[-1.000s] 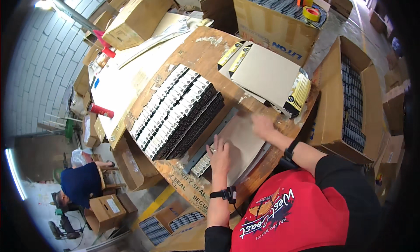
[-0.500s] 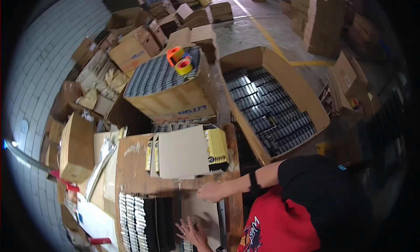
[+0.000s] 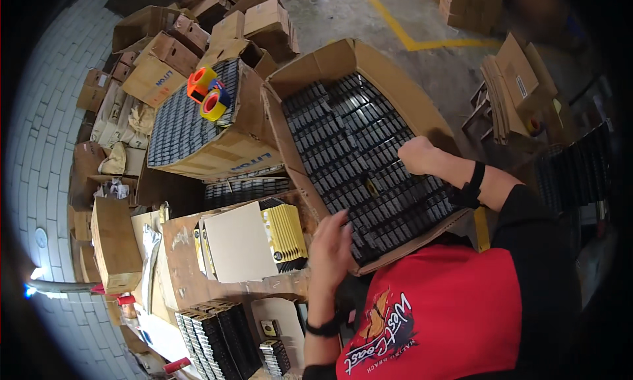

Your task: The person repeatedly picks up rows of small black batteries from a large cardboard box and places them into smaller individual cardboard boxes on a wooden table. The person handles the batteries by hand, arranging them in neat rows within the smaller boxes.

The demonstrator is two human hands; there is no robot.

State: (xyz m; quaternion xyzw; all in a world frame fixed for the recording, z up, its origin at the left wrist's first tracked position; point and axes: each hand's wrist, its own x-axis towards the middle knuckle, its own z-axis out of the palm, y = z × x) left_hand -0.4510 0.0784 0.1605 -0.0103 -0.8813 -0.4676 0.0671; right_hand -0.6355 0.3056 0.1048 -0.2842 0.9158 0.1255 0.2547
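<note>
A large open carton (image 3: 402, 90) is filled with rows of small dark packs (image 3: 349, 143). Over its right side is my right hand (image 3: 420, 154), fingers curled down; whether it grips a pack is hidden. My left hand (image 3: 331, 245) is raised at the carton's near left corner, its slightly blurred fingers stretched out and nothing visible in them. Below it on the wooden table (image 3: 181, 248) lies a brown cardboard piece (image 3: 262, 309) with a small single pack (image 3: 270, 328) and a short stack of packs (image 3: 275, 357). Beside these stand long rows of black-and-white packs (image 3: 221, 337).
A grey cardboard sheet (image 3: 241, 241) and yellow-black folded boxes (image 3: 283, 232) lie farther back on the table. Behind, a filled carton (image 3: 231, 149) carries orange and yellow tape rolls (image 3: 214, 105). More cartons (image 3: 115, 245) stand left; flattened cardboard (image 3: 504, 100) leans at right.
My view has swung right. Both hands have left the cardboard piece on the table: the right is now over the large carton, the left at its near corner. Small packs on the cardboard are now uncovered.
</note>
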